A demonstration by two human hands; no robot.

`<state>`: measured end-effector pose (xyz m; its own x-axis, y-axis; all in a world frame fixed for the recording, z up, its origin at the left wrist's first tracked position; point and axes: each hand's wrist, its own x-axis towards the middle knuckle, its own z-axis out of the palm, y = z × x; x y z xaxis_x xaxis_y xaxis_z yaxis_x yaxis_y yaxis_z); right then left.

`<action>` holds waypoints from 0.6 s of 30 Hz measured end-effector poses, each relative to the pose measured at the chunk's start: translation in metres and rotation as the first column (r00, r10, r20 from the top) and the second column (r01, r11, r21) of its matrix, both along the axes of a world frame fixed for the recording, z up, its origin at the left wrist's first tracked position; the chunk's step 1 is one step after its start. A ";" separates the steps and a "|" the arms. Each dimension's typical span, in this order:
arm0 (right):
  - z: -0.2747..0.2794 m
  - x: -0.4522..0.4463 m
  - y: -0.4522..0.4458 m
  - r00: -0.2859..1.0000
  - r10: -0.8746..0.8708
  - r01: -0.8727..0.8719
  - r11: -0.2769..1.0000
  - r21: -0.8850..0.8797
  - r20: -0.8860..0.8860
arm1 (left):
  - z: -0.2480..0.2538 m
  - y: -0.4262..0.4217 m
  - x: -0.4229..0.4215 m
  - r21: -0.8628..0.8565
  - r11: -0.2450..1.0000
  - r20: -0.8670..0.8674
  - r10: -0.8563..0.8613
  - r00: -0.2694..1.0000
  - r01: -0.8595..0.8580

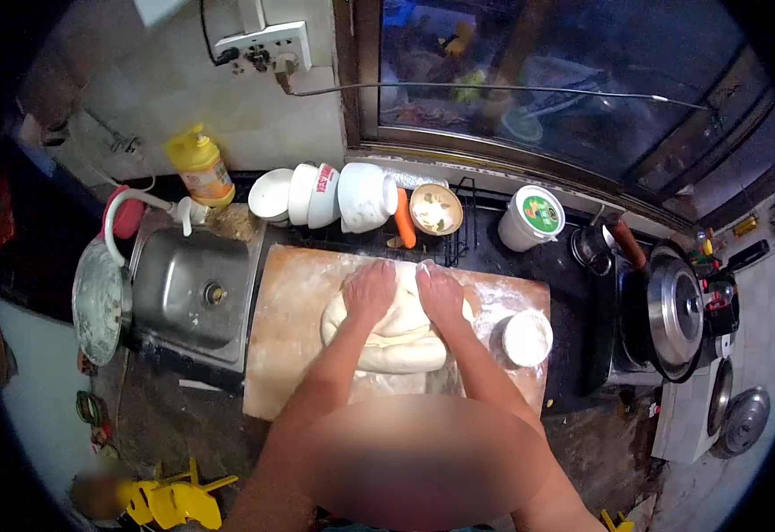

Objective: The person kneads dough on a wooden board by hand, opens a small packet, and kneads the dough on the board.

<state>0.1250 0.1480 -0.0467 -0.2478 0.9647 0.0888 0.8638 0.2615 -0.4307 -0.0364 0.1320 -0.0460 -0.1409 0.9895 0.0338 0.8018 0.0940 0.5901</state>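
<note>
A large pale lump of dough [396,355] lies folded on a floured wooden board [285,381]. At its far left side, my left hand [371,293] grips the dough, with the fingers curled over the far edge and partly hidden. My right hand [440,294] holds the far right part the same way, its fingertips sunk into the dough. Close to the right hand, on the board's right side, stands a white tub of flour [527,341]. Loose flour is scattered over the board around it.
A steel sink [188,297] is at the left, with a floury basin [99,306] on its edge. Behind the board are white bowls [365,199], a carrot [405,220] and a lidded white bucket [529,220]. A lidded pan [674,306] sits at the right.
</note>
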 end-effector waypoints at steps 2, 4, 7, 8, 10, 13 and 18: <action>0.010 0.018 -0.019 0.951 0.283 -0.268 0.955 -0.124 0.125 | -0.015 -0.020 -0.008 -0.082 0.996 0.091 -0.023 0.996 0.030; 0.036 0.032 -0.065 0.944 0.014 -0.115 0.951 -0.286 -0.331 | 0.028 -0.048 -0.008 -0.209 0.978 0.217 0.023 0.976 0.023; 0.036 0.058 -0.132 0.853 0.032 -0.192 0.947 -0.256 -0.520 | 0.074 -0.074 -0.012 -0.446 0.889 0.397 0.096 0.913 0.101; 0.034 0.064 -0.148 0.839 0.044 -0.212 0.944 -0.251 -0.543 | 0.075 -0.087 -0.003 -0.316 0.948 0.258 0.039 0.965 0.046; 0.038 0.075 -0.172 0.810 0.082 -0.265 0.934 -0.239 -0.580 | 0.068 -0.120 0.033 -0.016 1.000 -0.045 0.004 0.999 -0.005; 0.038 0.080 -0.193 0.861 0.030 -0.203 0.935 -0.290 -0.508 | 0.058 -0.176 0.064 0.139 0.988 -0.215 -0.033 0.976 0.064; 0.021 0.037 -0.225 0.968 0.141 -0.139 0.990 0.026 -0.209 | 0.020 -0.245 0.080 0.347 0.937 -0.270 0.062 0.961 0.037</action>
